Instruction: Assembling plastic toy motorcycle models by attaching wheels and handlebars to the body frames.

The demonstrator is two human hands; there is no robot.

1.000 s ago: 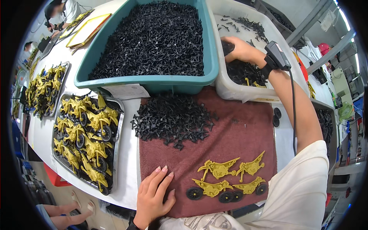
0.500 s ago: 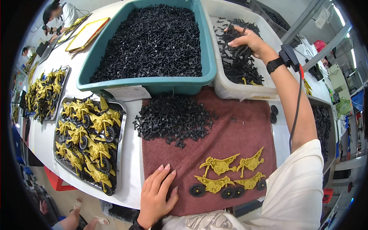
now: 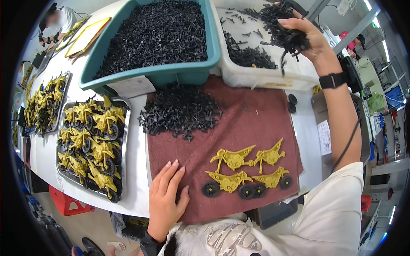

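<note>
Right hand (image 3: pixel 314 40): raised over the far right of the white bin, fingers closed around a clump of black parts.
Clump of black parts (image 3: pixel 284 36): thin, dark, matte pieces, tangled and bristling beyond the fingers; a few dangle from its lower edge. Exact shape of single pieces cannot be told.
Left hand (image 3: pixel 165 200): palm down on the red-brown cloth (image 3: pixel 252 123), fingers extended; nothing is seen in its grasp.
White bin (image 3: pixel 265 79): loose black parts scattered and heaped on its bottom.
Green tub (image 3: pixel 179 73): stands left of the white bin, filled with small black pieces.
Black pile (image 3: pixel 179 113): spread across the cloth's upper left, in front of the tub; small, angular pieces.
Yellow body pieces (image 3: pixel 232 158): four, in two rows on the cloth, right of the left hand.
Black wheels (image 3: pixel 210 189): four, spoked, along the lower row; attachment cannot be told.
Metal tray (image 3: pixel 126 141): left of the cloth, bearing yellow toy motorbikes (image 3: pixel 102 149) with black wheels.
</note>
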